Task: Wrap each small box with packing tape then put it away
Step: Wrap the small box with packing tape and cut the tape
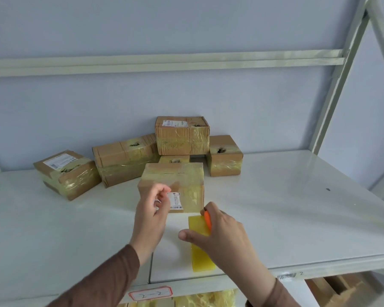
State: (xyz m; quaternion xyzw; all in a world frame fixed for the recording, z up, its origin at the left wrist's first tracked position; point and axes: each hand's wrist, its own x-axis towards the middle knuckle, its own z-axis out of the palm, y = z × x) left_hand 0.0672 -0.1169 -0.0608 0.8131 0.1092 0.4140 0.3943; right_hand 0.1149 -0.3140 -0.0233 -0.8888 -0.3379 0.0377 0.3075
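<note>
A taped box stands on the white shelf. Behind it sit five more taped boxes, possibly fewer. In front, the right hand grips a yellow tape roll; the left hand, fingers loosely curled, holds nothing visible.

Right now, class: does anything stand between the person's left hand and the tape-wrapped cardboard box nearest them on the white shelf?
Nothing visible does. The left hand is right at the front face of the nearest tape-wrapped cardboard box, fingers by its white label. The yellow tape roll sits in the right hand, off to the side.
</note>
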